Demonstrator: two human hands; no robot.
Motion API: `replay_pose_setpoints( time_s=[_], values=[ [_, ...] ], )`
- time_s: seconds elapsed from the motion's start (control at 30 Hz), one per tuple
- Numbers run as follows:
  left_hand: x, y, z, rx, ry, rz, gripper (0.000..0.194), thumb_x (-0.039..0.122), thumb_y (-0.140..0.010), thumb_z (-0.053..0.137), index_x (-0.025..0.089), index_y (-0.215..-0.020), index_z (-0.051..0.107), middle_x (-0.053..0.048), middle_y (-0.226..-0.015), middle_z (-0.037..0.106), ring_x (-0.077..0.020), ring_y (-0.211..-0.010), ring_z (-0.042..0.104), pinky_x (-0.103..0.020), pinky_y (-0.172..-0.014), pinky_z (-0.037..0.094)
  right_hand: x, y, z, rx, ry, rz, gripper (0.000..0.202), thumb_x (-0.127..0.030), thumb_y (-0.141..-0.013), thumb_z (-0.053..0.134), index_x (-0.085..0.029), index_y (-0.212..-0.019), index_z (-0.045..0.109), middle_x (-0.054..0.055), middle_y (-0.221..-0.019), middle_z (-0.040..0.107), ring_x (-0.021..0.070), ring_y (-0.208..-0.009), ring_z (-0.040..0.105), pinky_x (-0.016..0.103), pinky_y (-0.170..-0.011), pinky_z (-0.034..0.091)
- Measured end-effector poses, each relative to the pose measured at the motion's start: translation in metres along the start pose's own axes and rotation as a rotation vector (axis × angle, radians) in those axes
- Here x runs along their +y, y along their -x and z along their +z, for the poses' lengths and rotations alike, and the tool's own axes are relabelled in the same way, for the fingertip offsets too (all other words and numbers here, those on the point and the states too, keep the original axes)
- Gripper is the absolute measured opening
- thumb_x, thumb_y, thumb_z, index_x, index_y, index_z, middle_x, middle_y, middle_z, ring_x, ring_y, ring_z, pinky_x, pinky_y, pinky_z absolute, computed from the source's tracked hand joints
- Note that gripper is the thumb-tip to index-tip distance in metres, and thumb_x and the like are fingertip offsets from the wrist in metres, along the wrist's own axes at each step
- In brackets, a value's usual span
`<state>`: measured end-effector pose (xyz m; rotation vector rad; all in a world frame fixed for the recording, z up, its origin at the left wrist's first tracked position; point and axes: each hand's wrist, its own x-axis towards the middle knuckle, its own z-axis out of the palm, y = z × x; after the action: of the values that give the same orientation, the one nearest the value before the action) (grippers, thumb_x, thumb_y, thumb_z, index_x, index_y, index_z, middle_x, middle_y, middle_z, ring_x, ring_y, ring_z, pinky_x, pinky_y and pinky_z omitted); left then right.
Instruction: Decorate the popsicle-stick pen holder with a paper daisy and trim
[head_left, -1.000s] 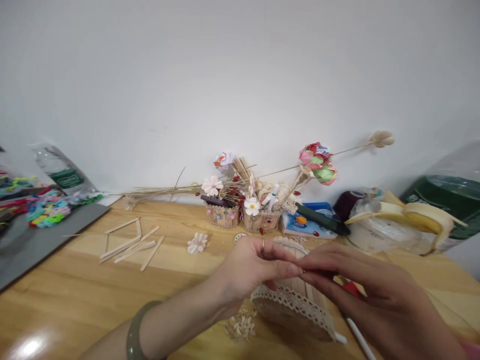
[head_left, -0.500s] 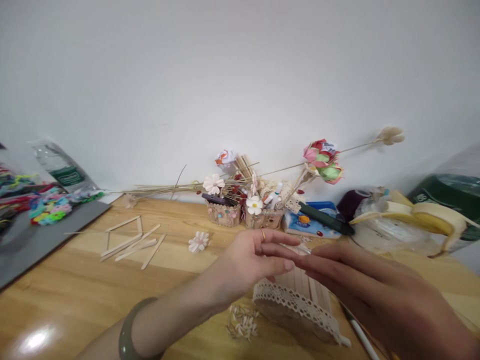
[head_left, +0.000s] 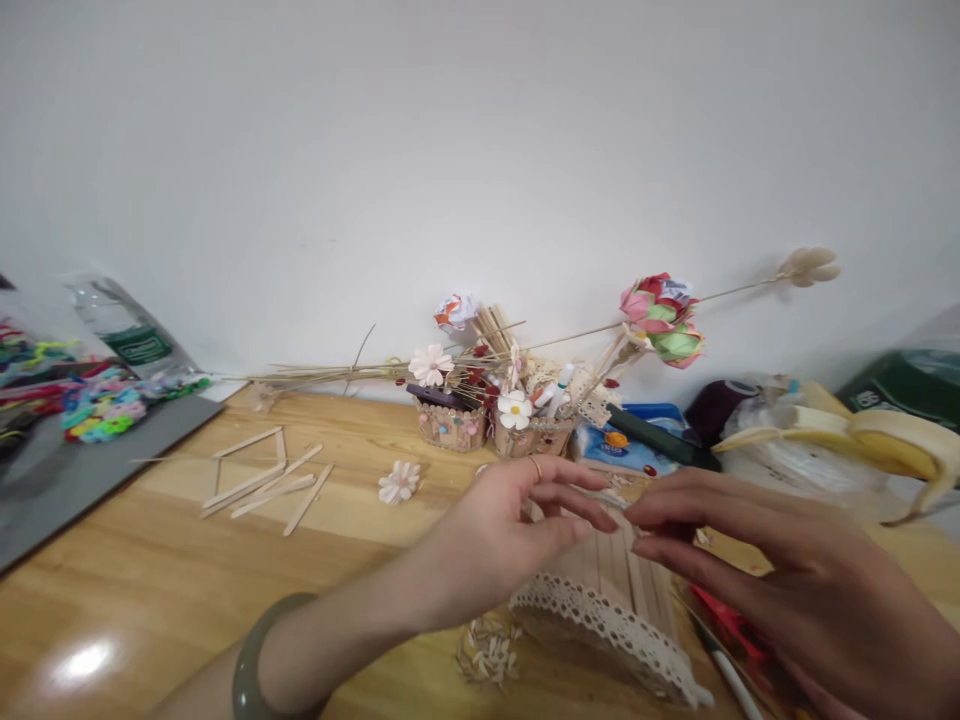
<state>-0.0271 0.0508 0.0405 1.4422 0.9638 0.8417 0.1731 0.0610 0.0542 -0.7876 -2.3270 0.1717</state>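
A piece made of pale wooden craft sticks with white lace trim (head_left: 611, 625) lies on the table below my hands. My left hand (head_left: 525, 525) hovers over its upper part, fingers loosely curved, thumb apart from them. Facing it, my right hand (head_left: 757, 570) has its fingertips and thumb drawn together. Anything between those tips is too small or blurred to tell. A small gap separates the two hands. Next to the lace edge is a small heap of pale bits (head_left: 489, 650).
Loose craft sticks (head_left: 266, 485) and a white flower (head_left: 399, 482) lie to the left. Small decorated baskets (head_left: 451, 427) with dried and paper flowers stand by the wall. A blue packet (head_left: 619, 445), a peeled banana (head_left: 885, 435) and a white pen (head_left: 727, 670) are on the right.
My fingertips have come apart from touching. The right hand has turned, its thumb now showing below the fingers, and something red shows beneath it. The view has shifted slightly.
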Motion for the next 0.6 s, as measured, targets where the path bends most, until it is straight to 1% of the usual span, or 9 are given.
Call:
replay_pose_setpoints(
  time_s=[0.07, 0.1, 0.13, 0.2, 0.3, 0.43, 0.53, 0.6],
  values=[
    [-0.001, 0.000, -0.002, 0.064, -0.252, 0.034, 0.020, 0.016, -0.077, 0.055, 0.012, -0.095, 0.064, -0.009, -0.091, 0.071, -0.0163, -0.077, 0.061, -0.028, -0.069, 0.045, 0.007, 0.001, 0.004, -0.030, -0.032, 0.058, 0.010, -0.033, -0.087, 0.056, -0.026, -0.084, 0.061, -0.006, -0.076, 0.067, 0.0059, -0.066, 0.064, 0.011, -0.058, 0.049],
    [-0.003, -0.001, -0.003, 0.076, -0.382, 0.052, 0.017, 0.015, -0.076, 0.056, 0.012, -0.089, 0.066, -0.008, -0.087, 0.071, -0.0163, -0.074, 0.060, -0.029, -0.067, 0.045, 0.010, 0.001, 0.007, -0.053, -0.049, 0.081, 0.010, -0.033, -0.086, 0.056, -0.025, -0.084, 0.063, -0.005, -0.076, 0.067, 0.0067, -0.066, 0.064, 0.013, -0.058, 0.050],
    [-0.004, -0.001, -0.003, 0.069, -0.488, 0.070, 0.015, 0.015, -0.075, 0.056, 0.013, -0.086, 0.067, -0.006, -0.084, 0.071, -0.0164, -0.072, 0.060, -0.029, -0.066, 0.045, 0.013, 0.002, 0.010, -0.071, -0.066, 0.099, 0.011, -0.033, -0.086, 0.057, -0.025, -0.083, 0.064, -0.005, -0.075, 0.068, 0.0074, -0.066, 0.064, 0.014, -0.057, 0.050],
    [-0.008, -0.002, -0.004, 0.031, -0.609, 0.095, 0.015, 0.014, -0.075, 0.056, 0.014, -0.084, 0.068, -0.005, -0.080, 0.071, -0.0164, -0.071, 0.061, -0.028, -0.066, 0.045, 0.019, 0.003, 0.017, -0.096, -0.094, 0.123, 0.011, -0.032, -0.085, 0.058, -0.024, -0.081, 0.065, -0.003, -0.074, 0.068, 0.0086, -0.065, 0.064, 0.016, -0.057, 0.050],
    [-0.014, -0.005, -0.004, 0.004, -0.675, 0.132, 0.016, 0.014, -0.077, 0.054, 0.015, -0.083, 0.069, -0.005, -0.080, 0.071, -0.0169, -0.072, 0.063, -0.029, -0.068, 0.047, 0.026, 0.004, 0.023, -0.112, -0.114, 0.137, 0.011, -0.029, -0.082, 0.060, -0.022, -0.076, 0.066, -0.002, -0.070, 0.067, 0.0090, -0.062, 0.062, 0.017, -0.055, 0.049],
    [-0.017, -0.009, -0.001, -0.009, -0.721, 0.221, 0.017, 0.012, -0.079, 0.053, 0.013, -0.082, 0.070, -0.006, -0.080, 0.072, -0.0169, -0.073, 0.064, -0.028, -0.069, 0.049, 0.029, 0.004, 0.023, -0.156, -0.120, 0.193, 0.009, -0.029, -0.081, 0.061, -0.023, -0.075, 0.067, -0.002, -0.072, 0.067, 0.0097, -0.064, 0.063, 0.017, -0.056, 0.050],
    [-0.018, -0.010, 0.001, -0.043, -0.777, 0.219, 0.017, 0.012, -0.080, 0.053, 0.012, -0.079, 0.070, -0.007, -0.080, 0.071, -0.0182, -0.073, 0.065, -0.028, -0.069, 0.051, 0.029, 0.004, 0.022, -0.156, -0.111, 0.205, 0.009, -0.030, -0.080, 0.062, -0.025, -0.076, 0.068, -0.002, -0.073, 0.068, 0.0105, -0.065, 0.064, 0.017, -0.056, 0.051],
    [-0.019, -0.010, 0.003, -0.046, -0.792, 0.243, 0.018, 0.012, -0.080, 0.052, 0.012, -0.080, 0.070, -0.007, -0.080, 0.071, -0.0185, -0.074, 0.066, -0.029, -0.069, 0.052, 0.030, 0.004, 0.023, -0.158, -0.111, 0.203, 0.009, -0.031, -0.080, 0.062, -0.026, -0.075, 0.068, -0.003, -0.072, 0.068, 0.0103, -0.064, 0.063, 0.018, -0.056, 0.051]
  ],
)
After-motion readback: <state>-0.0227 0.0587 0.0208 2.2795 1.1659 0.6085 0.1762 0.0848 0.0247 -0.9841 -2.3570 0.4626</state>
